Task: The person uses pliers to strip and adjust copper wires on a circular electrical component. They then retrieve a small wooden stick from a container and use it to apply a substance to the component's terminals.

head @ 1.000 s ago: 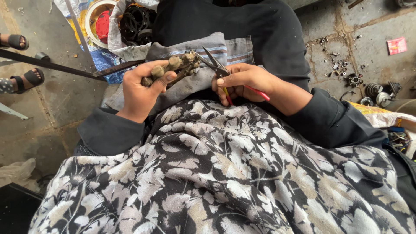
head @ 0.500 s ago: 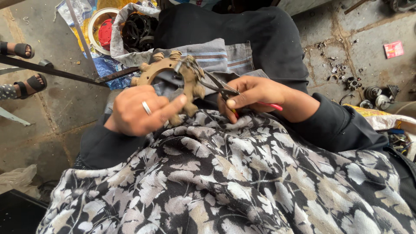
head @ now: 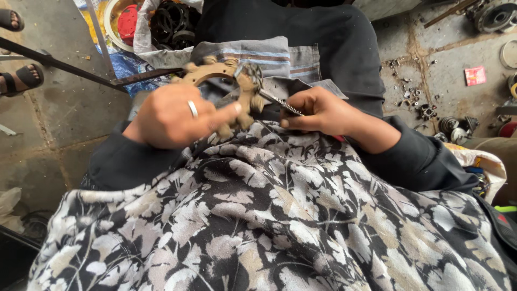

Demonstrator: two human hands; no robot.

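My left hand [head: 175, 116], with a ring on one finger, grips a dirty tan metal ring-shaped part [head: 226, 81] with lugs, held over my lap. My right hand [head: 318, 112] holds a thin metal tool [head: 277, 101], its tip touching the part near a small spring-like piece [head: 249, 70]. Both hands rest above a grey striped cloth [head: 280, 56] laid on my black trousers. A black-and-white flowered garment [head: 269, 215] covers the foreground.
A bowl with a red item [head: 128, 21] and black rubber rings [head: 172, 24] sits at the top left. A dark metal bar [head: 59, 64] runs in from the left. Another person's sandalled feet [head: 21, 78] are at the left edge. Small springs and nuts [head: 431, 110] lie on the stone floor at right.
My left hand has turned the tan part from edge-on to face up and shifted lower. My right hand has moved the tool closer to the part.
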